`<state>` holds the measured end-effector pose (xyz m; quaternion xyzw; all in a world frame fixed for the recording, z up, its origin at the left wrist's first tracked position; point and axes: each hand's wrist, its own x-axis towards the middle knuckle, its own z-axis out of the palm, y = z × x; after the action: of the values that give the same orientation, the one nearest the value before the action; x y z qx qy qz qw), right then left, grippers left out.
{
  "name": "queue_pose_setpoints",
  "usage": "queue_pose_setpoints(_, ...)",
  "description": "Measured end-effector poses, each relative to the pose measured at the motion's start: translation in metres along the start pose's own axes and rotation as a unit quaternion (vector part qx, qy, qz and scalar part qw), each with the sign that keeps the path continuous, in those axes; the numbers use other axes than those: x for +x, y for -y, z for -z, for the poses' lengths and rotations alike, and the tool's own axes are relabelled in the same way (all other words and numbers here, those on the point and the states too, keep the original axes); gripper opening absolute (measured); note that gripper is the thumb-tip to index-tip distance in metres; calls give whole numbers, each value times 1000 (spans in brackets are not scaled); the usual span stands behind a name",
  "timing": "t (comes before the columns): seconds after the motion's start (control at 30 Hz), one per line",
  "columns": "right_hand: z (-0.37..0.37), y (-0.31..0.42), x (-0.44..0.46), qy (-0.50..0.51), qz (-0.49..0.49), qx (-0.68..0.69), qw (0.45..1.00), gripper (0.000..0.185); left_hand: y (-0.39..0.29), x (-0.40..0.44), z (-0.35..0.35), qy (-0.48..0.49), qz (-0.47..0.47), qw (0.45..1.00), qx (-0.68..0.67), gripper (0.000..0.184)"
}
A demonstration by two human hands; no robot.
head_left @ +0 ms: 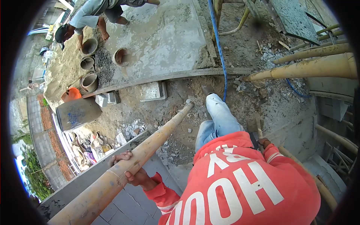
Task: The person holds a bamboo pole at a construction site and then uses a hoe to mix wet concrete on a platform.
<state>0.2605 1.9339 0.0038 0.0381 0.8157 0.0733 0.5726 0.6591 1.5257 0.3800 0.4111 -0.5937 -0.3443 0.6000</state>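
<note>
The left hand [139, 177] clasps a thick tan bamboo pole [157, 138] slanting toward the grey concrete slab [161, 41], near edge; probably stiff, weighty, best held mid-shaft. The right hand's [264, 143] grip, I can't tell.

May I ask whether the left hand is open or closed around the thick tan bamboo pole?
Closed: the left hand grips the bamboo pole, fingertips on one side, thumb opposite.
</note>
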Motion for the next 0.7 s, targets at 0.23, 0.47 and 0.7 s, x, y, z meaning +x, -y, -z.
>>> queue_pose_setpoints(0.23, -48, -28, 80, 144, -24, 126, 981, 34, 1, 1, 1, 10, 9, 1000, -6, 67)
queue_pose_setpoints(0.47, -6, 44, -9, -37, 73, -48, 996, 49, 6, -1, 3, -2, 5, 1000, -8, 67)
queue_pose_setpoints(0.7, -7, 82, -2, -88, 114, -68, 987, 53, 13, -2, 2, -3, -11, 1000, -29, 65)
